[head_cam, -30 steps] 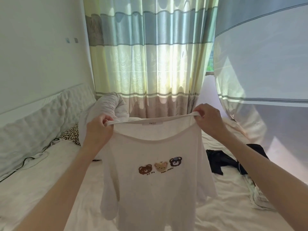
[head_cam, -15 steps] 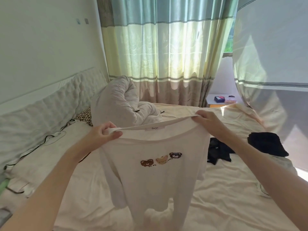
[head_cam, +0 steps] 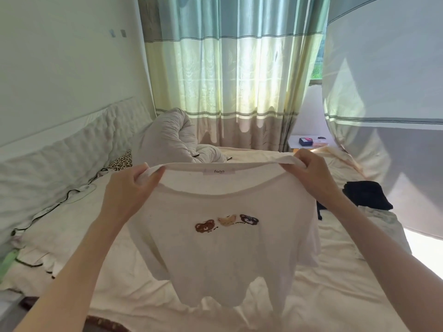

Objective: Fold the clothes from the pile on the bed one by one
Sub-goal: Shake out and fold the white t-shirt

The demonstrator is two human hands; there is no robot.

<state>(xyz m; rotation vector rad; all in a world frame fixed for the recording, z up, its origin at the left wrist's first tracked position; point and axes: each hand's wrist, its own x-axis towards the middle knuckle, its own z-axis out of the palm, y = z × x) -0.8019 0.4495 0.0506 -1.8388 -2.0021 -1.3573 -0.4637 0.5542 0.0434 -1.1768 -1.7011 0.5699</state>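
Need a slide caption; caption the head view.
Both hands, left hand and right hand, hold a white bear-print T-shirt above the bed.

A T-shirt [head_cam: 223, 248] hangs at the centre of the view above the bed [head_cam: 335, 295], held up at its shoulders: the left hand [head_cam: 130, 188] grips the edge at 9 o'clock, the right hand [head_cam: 309, 168] grips it at 2 o'clock. Behind the shirt, at 12 o'clock, a rolled duvet [head_cam: 172, 137] lies on the bed before the curtain [head_cam: 230, 75]. A pillow [head_cam: 121, 161] sits at 10 o'clock against the headboard [head_cam: 60, 159], with a cable [head_cam: 55, 202] trailing on the sheet near it. At 3 o'clock, dark clothes [head_cam: 366, 195] lie on the bed. A nightstand [head_cam: 309, 142] stands beyond the bed at 1 o'clock.
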